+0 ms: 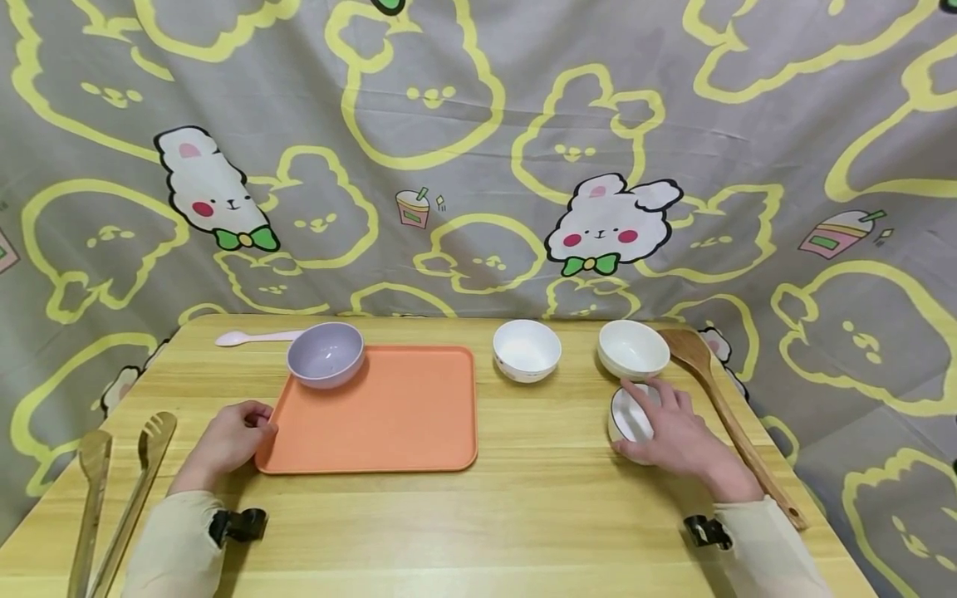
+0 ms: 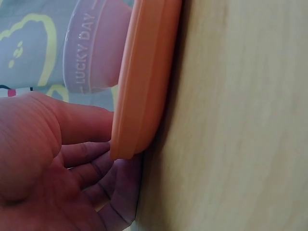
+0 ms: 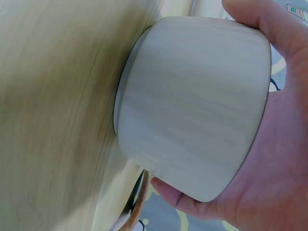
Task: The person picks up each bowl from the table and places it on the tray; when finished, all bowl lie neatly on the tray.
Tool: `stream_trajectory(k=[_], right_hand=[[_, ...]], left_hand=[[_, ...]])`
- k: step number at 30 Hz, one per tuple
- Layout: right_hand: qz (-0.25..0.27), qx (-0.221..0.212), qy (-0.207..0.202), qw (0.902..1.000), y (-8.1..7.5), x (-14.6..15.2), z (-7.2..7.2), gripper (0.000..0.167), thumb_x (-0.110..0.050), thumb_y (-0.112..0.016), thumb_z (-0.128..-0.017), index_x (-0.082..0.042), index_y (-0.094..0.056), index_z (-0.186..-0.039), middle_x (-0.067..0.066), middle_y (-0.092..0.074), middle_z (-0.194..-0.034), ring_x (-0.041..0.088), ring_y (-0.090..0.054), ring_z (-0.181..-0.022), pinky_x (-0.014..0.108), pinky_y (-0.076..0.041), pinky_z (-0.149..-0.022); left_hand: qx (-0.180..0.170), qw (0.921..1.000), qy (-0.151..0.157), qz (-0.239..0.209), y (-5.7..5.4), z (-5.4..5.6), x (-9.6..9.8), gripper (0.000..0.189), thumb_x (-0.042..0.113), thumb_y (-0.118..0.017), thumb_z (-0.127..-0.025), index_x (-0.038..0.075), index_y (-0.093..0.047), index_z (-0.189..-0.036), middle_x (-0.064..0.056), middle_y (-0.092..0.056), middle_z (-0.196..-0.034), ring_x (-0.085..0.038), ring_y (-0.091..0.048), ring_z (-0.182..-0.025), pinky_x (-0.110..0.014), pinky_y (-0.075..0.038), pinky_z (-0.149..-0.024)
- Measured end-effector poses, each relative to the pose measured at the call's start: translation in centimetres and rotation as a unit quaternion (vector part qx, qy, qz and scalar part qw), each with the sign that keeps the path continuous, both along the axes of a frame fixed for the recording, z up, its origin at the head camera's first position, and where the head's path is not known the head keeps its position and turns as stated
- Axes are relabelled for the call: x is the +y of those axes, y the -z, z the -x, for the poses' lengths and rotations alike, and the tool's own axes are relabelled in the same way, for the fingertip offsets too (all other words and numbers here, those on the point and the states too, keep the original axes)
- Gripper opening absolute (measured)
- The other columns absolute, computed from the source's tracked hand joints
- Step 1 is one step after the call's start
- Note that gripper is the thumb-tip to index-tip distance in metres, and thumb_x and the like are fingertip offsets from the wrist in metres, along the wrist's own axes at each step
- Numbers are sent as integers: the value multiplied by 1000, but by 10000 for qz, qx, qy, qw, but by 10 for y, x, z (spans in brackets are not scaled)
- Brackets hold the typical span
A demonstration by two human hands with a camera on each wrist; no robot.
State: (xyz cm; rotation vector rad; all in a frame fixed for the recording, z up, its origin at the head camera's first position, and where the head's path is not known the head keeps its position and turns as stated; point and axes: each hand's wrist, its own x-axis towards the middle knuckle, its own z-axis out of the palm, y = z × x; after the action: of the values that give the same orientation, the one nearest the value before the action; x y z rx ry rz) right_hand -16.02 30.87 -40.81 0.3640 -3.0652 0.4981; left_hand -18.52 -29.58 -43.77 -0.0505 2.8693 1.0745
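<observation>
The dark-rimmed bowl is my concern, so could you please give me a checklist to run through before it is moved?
1. Right grip holds the dark-rimmed bowl from opposite sides: ok.
2. Its inside is fully visible: not ok; the right grip covers part.
3. It is off the table: cannot tell; it is at or near the surface.
4. White bowl just beyond is not touching it: cannot tell; they look very close.
5. Left grip holds the tray by its edge: ok.
</observation>
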Motion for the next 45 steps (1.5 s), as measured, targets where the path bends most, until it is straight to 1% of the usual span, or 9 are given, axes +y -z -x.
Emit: stream_trajectory(k=[6, 11, 16, 23, 29, 33, 36, 39, 45], right_hand=[[40, 14, 43, 10000, -2, 0, 2, 92, -47, -80, -75, -8, -39, -148, 28, -26, -143, 53, -26, -124, 70, -34, -81], [37, 100, -41, 9999, -5, -3, 1, 91, -47, -81, -74, -10, -41, -147, 27, -29, -142, 51, -29, -121, 68, -36, -79], [-74, 220, -262, 9994, -12, -11, 0, 90, -49, -81, -73, -12, -42, -146, 25, -32, -140, 51, -30, -122, 69, -39, -79], [-204, 293, -553, 9978, -21, -26, 3, 89, -50, -80, -73, -14, -43, -146, 25, -33, -139, 49, -32, -121, 64, -42, -78], [-114, 396, -860, 9954, -28, -40, 7, 88, -47, -82, -71, -16, -46, -145, 21, -35, -139, 43, -35, -119, 58, -43, -84], [-46, 273, -994, 9947, -35, -55, 12, 89, -48, -83, -70, -19, -46, -146, 19, -34, -142, 40, -35, -121, 55, -43, -86], [-35, 184, -1166, 9930, -39, -65, 16, 88, -48, -83, -70, -21, -46, -146, 18, -35, -141, 40, -35, -123, 56, -42, -87], [-68, 111, -1322, 9911, -42, -76, 20, 89, -48, -82, -70, -22, -46, -146, 15, -36, -141, 38, -36, -123, 53, -42, -89], [-126, 10, -1554, 9878, -48, -96, 28, 89, -48, -80, -71, -23, -44, -148, 13, -34, -144, 34, -36, -122, 48, -43, -88]], left_hand=[[-14, 10000, -27, 22, 0, 0, 0, 24, 4, -59, -88, -13, -58, -105, -12, -58, -86, -24, -53, -76, -35, -44, -65], [-87, 9999, -47, 51, -2, 0, 1, 24, 5, -59, -89, -13, -57, -105, -13, -58, -87, -25, -53, -78, -36, -43, -66], [-159, 9999, -27, 14, -4, 1, 2, 25, 6, -58, -90, -13, -57, -106, -14, -58, -88, -27, -54, -79, -36, -44, -66], [-185, 9998, -46, -13, -3, -1, -1, 26, 6, -59, -90, -14, -58, -107, -15, -59, -89, -27, -55, -80, -35, -46, -66], [-210, 9998, -58, -9, -4, 1, 0, 27, 6, -60, -91, -14, -57, -108, -16, -59, -90, -28, -55, -81, -35, -45, -66], [-144, 9999, -14, 15, -5, 1, 2, 26, 7, -61, -91, -14, -59, -107, -15, -60, -89, -27, -55, -80, -35, -45, -66], [-97, 9999, 11, 40, -6, 1, 3, 25, 6, -61, -90, -13, -60, -106, -14, -60, -88, -26, -55, -79, -36, -45, -67], [-47, 10000, 22, 65, -6, 1, 4, 24, 5, -61, -89, -13, -60, -104, -14, -60, -87, -26, -55, -78, -36, -45, -67], [-108, 9999, -30, 44, -6, 0, 3, 25, 5, -60, -89, -14, -59, -105, -15, -60, -88, -27, -55, -79, -36, -45, -66]])
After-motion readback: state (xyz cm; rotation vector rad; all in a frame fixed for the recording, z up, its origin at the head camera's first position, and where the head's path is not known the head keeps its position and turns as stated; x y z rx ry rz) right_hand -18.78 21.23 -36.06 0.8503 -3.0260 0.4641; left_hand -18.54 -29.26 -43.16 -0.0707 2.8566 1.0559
